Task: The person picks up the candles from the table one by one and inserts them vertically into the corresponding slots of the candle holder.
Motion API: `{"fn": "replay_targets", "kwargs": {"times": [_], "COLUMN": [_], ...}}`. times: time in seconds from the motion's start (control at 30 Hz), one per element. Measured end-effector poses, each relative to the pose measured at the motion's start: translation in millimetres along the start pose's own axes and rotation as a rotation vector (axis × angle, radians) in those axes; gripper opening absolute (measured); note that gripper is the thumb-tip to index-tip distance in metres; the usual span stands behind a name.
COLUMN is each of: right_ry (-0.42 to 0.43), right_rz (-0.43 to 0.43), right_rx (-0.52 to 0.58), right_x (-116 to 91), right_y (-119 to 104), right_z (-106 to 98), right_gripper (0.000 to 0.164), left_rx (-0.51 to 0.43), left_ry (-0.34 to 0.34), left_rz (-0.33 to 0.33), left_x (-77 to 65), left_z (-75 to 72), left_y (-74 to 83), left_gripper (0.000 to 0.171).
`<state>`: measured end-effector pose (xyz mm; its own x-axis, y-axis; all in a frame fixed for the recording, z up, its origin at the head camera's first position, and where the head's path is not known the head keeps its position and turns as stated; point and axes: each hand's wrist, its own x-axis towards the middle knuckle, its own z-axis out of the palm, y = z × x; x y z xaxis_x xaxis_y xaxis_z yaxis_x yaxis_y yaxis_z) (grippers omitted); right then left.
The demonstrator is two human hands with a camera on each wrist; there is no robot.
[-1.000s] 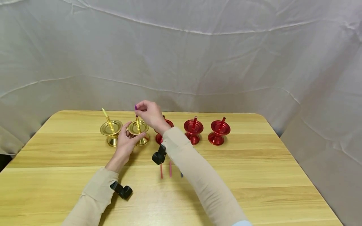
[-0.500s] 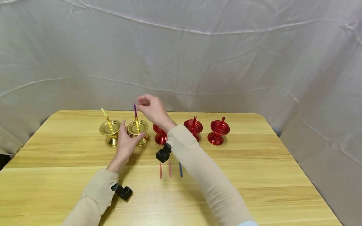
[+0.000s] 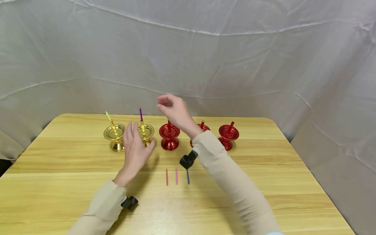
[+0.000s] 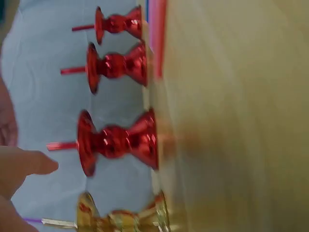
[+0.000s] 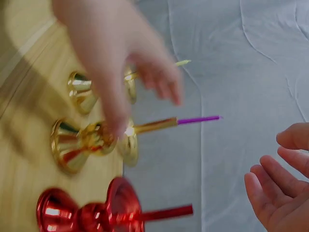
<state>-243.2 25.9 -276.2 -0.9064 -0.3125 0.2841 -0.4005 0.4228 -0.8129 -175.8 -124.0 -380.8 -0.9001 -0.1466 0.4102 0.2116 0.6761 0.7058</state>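
A purple candle (image 3: 141,114) stands upright in the tube of the second gold candle holder (image 3: 148,130). My left hand (image 3: 135,147) is just in front of that holder, fingers spread and holding nothing. To its left, a yellow candle (image 3: 108,116) leans in the other gold candle holder (image 3: 109,134). My right hand (image 3: 176,109) hangs in the air above the nearest red candle holder (image 3: 169,143), fingers loosely bent with nothing between them. In the right wrist view the purple candle (image 5: 198,120) sits in its gold tube, apart from the right hand (image 5: 285,188).
Two more red candle holders, the middle one (image 3: 206,127) partly behind the right forearm and the end one (image 3: 225,143), continue the row. Nearer me on the wooden table (image 3: 264,182) lie a red candle (image 3: 167,177), a pink candle (image 3: 176,176) and a blue candle (image 3: 188,177). A grey cloth (image 3: 188,65) hangs behind.
My right hand has let go of the purple candle and moved right and up. My left hand has released the gold holder and drawn back slightly, fingers spread.
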Motion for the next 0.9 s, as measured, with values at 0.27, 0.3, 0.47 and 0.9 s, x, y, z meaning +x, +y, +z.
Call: {"fn": "replay_targets", "kwargs": {"times": [0.27,0.3,0.47,0.9], "right_ry": [0.044,0.043,0.032,-0.033], "right_rz": [0.001,-0.005,-0.032,0.054], "right_rx": [-0.036,-0.035,-0.024,-0.059], "right_x": [-26,-29,-47,-97], "right_y": [19,20,25,60], "right_z": [-20,-22,-32,-32], "right_gripper": [0.025,0.025,0.025,0.021], "left_rx": [-0.039,-0.063,-0.166,-0.256], "left_ry": [0.038,0.032,-0.034,-0.250], "left_rz": [0.103,0.103,0.089,-0.092], "left_x": [-12.5,-13.1,-11.2,11.7], "left_z": [-1.5,-1.4,0.4,19.7], "left_y": [20.0,21.7,26.4,21.9], "left_gripper": [0.077,0.076,0.074,0.081]}}
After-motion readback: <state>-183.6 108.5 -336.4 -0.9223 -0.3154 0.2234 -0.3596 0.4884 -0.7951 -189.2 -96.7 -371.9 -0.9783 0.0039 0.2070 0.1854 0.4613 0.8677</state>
